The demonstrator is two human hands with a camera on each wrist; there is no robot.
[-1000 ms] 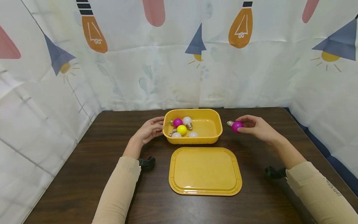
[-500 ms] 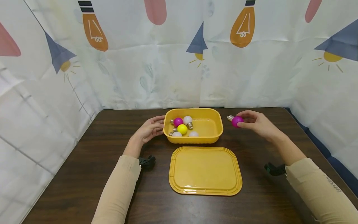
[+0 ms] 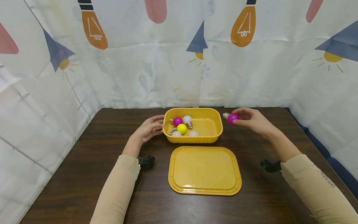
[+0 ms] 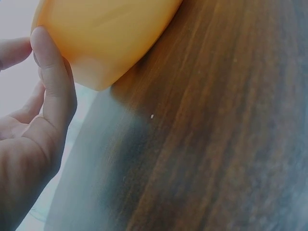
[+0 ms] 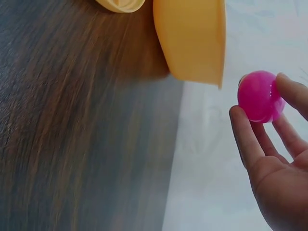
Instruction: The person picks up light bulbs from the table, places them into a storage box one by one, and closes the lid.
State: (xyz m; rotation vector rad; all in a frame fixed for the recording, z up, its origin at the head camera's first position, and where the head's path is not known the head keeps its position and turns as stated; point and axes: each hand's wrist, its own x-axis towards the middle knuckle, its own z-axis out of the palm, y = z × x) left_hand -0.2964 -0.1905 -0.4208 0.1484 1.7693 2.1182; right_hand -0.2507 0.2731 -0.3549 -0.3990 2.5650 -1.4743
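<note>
My right hand [image 3: 251,121] pinches a magenta light bulb [image 3: 233,118] by its round globe, in the air right of the yellow box, its metal screw base pointing left towards the box. In the right wrist view, thumb and fingers close around the magenta globe [image 5: 260,96]. Inside the yellow box [image 3: 209,139], towards its left half, lie another magenta bulb [image 3: 177,121], a yellow bulb [image 3: 181,128] and several white bulbs [image 3: 187,119]. With relaxed fingers, my left hand [image 3: 148,129] touches the box's left end; in the left wrist view its fingertips meet the yellow wall [image 4: 106,38] at the rim.
In front of the box lies a flat yellow tray-like lid [image 3: 204,171] on the dark wooden table [image 3: 112,180]. A printed white cloth [image 3: 126,77] hangs along the table's back edge and at both sides.
My right hand has carried the magenta bulb slightly away from me and a little left, nearer the box's right end. The left hand keeps its place at the box.
</note>
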